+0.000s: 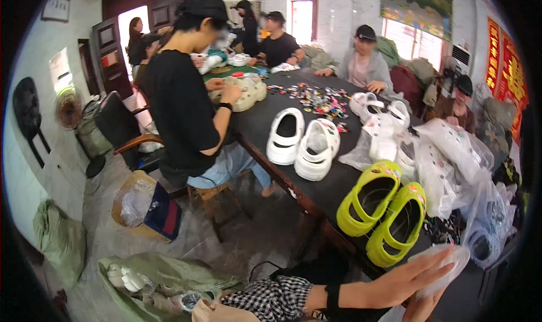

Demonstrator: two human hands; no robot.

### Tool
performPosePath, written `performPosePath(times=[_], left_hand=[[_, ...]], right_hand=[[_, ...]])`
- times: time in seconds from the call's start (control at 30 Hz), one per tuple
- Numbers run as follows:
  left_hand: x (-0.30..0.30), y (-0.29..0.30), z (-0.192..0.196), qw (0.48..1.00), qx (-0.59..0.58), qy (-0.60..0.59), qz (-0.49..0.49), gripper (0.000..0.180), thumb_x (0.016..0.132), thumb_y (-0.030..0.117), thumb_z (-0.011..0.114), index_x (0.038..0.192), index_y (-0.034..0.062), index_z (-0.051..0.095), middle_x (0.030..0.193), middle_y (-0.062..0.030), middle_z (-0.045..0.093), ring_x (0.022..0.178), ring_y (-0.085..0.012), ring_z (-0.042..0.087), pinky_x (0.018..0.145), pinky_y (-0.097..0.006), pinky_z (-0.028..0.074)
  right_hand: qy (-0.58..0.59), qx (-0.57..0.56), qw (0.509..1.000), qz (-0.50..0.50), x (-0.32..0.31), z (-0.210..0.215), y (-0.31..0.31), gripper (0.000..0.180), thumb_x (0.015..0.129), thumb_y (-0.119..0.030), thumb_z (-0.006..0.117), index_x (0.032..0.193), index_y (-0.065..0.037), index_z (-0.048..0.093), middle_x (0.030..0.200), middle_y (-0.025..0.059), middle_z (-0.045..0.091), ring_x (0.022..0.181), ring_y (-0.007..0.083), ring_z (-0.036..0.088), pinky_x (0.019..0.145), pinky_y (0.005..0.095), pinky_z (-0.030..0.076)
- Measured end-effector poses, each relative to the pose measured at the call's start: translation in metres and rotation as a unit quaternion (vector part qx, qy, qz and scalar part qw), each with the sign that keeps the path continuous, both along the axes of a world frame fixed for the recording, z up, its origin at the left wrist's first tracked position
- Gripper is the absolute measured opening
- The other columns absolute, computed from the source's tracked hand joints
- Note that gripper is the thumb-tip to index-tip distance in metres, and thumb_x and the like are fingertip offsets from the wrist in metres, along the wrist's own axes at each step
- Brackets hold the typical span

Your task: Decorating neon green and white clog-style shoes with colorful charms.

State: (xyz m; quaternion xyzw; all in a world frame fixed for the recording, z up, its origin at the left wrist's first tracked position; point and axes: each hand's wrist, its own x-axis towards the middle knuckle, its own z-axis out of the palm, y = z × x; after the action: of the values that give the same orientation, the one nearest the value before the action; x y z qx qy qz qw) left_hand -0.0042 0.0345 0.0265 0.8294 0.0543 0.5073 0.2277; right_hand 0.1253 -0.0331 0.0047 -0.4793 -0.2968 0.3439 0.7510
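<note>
At the near corner of a long dark surface, the person's left hand is reaching across from the lower edge with its fingers spread apart and lying flat on a clear plastic bag, which is resting at the surface's near edge, touching the hand from below; a second hand is showing just beneath it at the bottom edge, most of it cut off, so whether its fingers are apart or together cannot be told. Just beyond the bag, a pair of lime-green clogs is sitting side by side, openings up. Further along, two white clogs are lying near the middle, with more white clogs in clear bags piling up to the right. A scatter of small colourful charms is covering the far part. A person in a black shirt is bending over the left side, working on pale clogs, while other people are sitting around the far end. On the floor, a green sack is lying open
</note>
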Motion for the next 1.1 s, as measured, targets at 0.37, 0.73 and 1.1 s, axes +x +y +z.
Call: performPosePath(times=[0.37, 0.73, 1.1], left_hand=[[-0.108, 0.105, 0.038, 0.927, 0.009, 0.057, 0.372, 0.053, 0.087, 0.014, 0.063, 0.136, -0.0027, 0.05, 0.127, -0.0221, 0.055, 0.118, -0.0388, 0.051, 0.103, -0.046, 0.041], [-0.099, 0.114, 0.022, 0.891, 0.006, 0.272, 0.362, 0.061, 0.087, 0.035, 0.069, 0.14, 0.014, 0.049, 0.095, -0.0159, 0.06, 0.09, -0.0324, 0.061, 0.081, -0.044, 0.049], [-0.134, 0.053, 0.042, 0.972, 0.043, 0.184, 0.14, 0.012, 0.08, 0.002, 0.066, 0.092, 0.0036, 0.067, 0.099, -0.0121, 0.058, 0.086, -0.0321, 0.061, 0.081, -0.041, 0.049]], right_hand=[[-0.342, 0.089, 0.933, -0.075, 0.122, 0.082, 0.033, 0.075, 0.087, -0.009, 0.055, 0.154, 0.0, 0.022, 0.153, 0.0136, 0.035, 0.142, 0.0245, 0.034, 0.116, 0.0375, 0.026], [-0.473, 0.135, 0.87, -0.036, 0.068, 0.144, 0.117, 0.053, 0.082, 0.003, 0.058, 0.134, 0.001, 0.048, 0.119, 0.0084, 0.059, 0.11, 0.0148, 0.056, 0.096, 0.028, 0.044], [-0.665, 0.18, 0.724, -0.045, 0.034, 0.168, 0.144, 0.053, 0.075, -0.001, 0.065, 0.127, -0.004, 0.056, 0.111, 0.0148, 0.056, 0.105, 0.0307, 0.056, 0.093, 0.0345, 0.044]])
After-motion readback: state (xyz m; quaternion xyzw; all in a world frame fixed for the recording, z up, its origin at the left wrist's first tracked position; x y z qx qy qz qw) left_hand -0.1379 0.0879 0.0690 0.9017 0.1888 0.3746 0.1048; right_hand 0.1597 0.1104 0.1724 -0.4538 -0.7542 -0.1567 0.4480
